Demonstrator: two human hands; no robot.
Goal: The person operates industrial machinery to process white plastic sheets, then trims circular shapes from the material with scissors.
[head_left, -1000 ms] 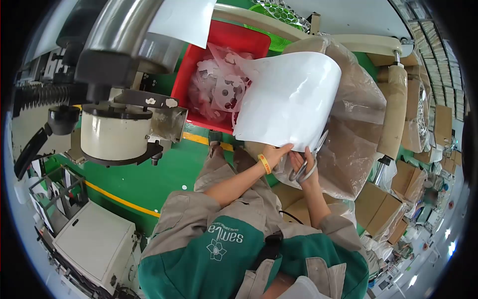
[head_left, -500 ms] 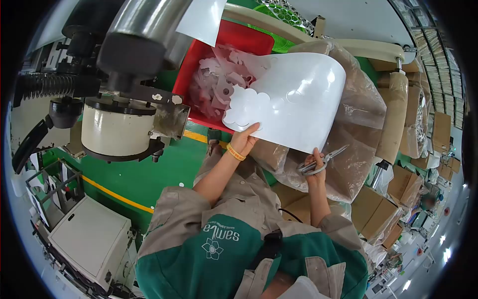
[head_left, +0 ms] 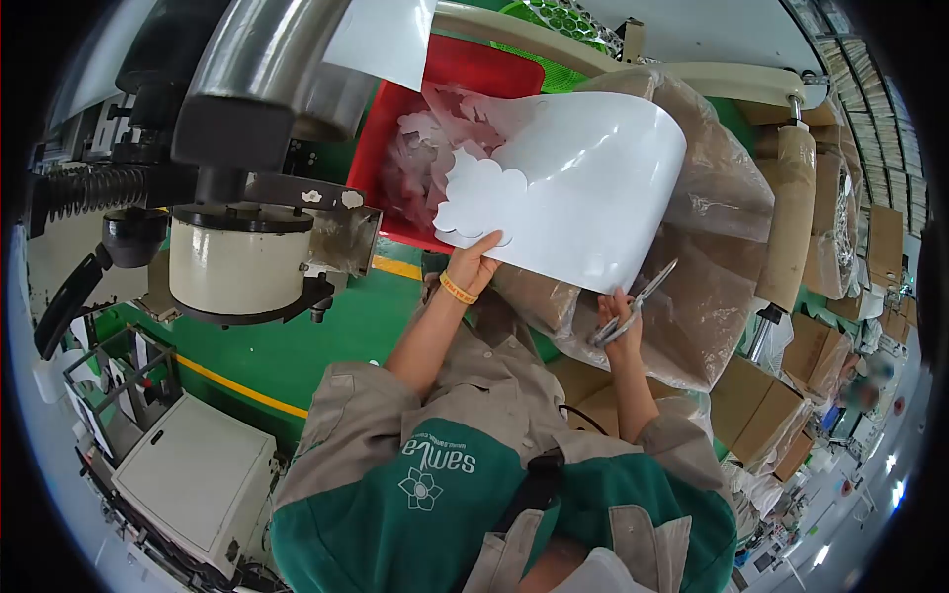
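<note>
A large white plastic sheet (head_left: 593, 178), glossy and curled over at its far end, is stretched between my hands. Its left edge is cut in a scalloped outline. My left hand (head_left: 473, 267), with a yellow wristband, pinches the lower left corner by the scalloped edge. At the lower right corner, my right hand (head_left: 619, 324) touches the sheet with its fingertips. That same hand holds metal scissors (head_left: 647, 293) in its fingers, blades pointing up and right. Beyond the sheet's cut edge, a red bin (head_left: 474, 67) contains translucent plastic scraps (head_left: 420, 163).
A machine with a cream cylinder (head_left: 237, 262) and a metal head (head_left: 262, 59) stands close on the left. Plastic-wrapped bundles (head_left: 712, 287) lie under and right of the sheet. Cardboard boxes (head_left: 756, 410) stand at right; a white cabinet (head_left: 198, 474) is at lower left.
Both hands and the sheet have shifted slightly up in view. The scissors have turned a little, their blades pointing more steeply upward. Both hands keep their hold.
</note>
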